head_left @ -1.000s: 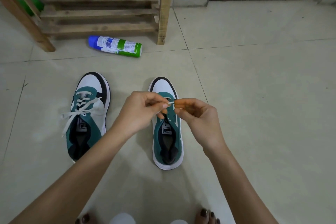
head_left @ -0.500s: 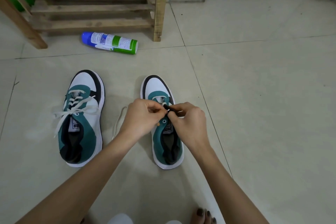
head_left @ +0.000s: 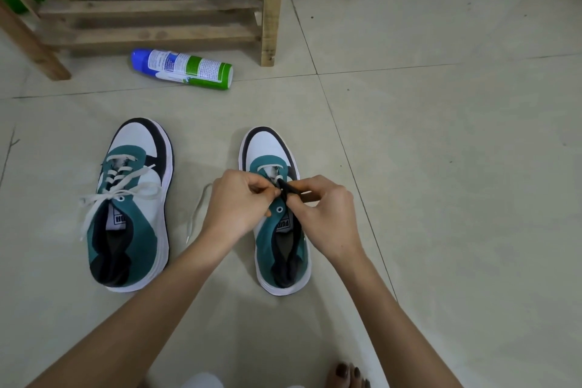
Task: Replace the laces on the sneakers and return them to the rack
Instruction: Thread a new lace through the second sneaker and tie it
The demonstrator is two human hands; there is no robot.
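The likeliest slip is the black lace (head_left: 285, 190) escaping the pinch or missing the small eyelet, because both hands crowd one spot. A tug could also slide the right sneaker (head_left: 277, 261) on the smooth tile. The right hand (head_left: 324, 214) pinches the lace over the upper eyelets. The left hand (head_left: 239, 201) has its fingers curled against it, but what it grips cannot be told. A loose white lace (head_left: 196, 214) trails on the floor beside the shoe, well short of the wooden rack (head_left: 157, 6).

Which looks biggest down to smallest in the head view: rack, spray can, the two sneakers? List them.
1. The rack, largest even though the frame cuts it off.
2. The laced sneaker and the unlaced sneaker: they look alike, so not ranked apart.
3. The spray can, smallest.
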